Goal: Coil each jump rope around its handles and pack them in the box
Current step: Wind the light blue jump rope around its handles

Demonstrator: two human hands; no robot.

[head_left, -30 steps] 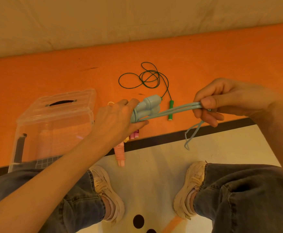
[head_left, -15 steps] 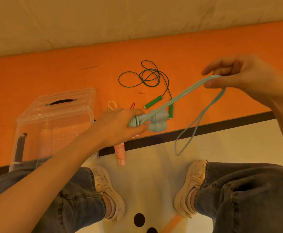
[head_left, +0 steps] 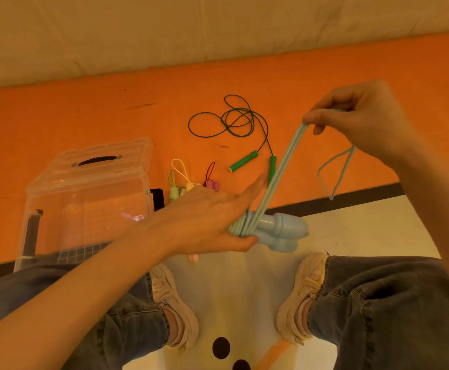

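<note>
A: Fingers?
B: Right hand (head_left: 362, 121) pinches the blue rope (head_left: 284, 166), pulled tight. Left hand (head_left: 212, 222) holds the blue handles (head_left: 279, 233), some wraps on.
A: Left to do?
B: Green rope (head_left: 234, 121) lies loose on the mat. Box (head_left: 90, 193) w/ lid shut; small coiled ropes (head_left: 188, 184) wait beside it.

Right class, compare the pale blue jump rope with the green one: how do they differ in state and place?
The pale blue jump rope is held off the floor, its handles in the left hand and its cord pulled taut by the right hand; the green jump rope lies untouched on the orange mat. The blue cord is partly wound around its paired handles; the green cord lies in loose loops, handles apart. Neither is in the box.
</note>
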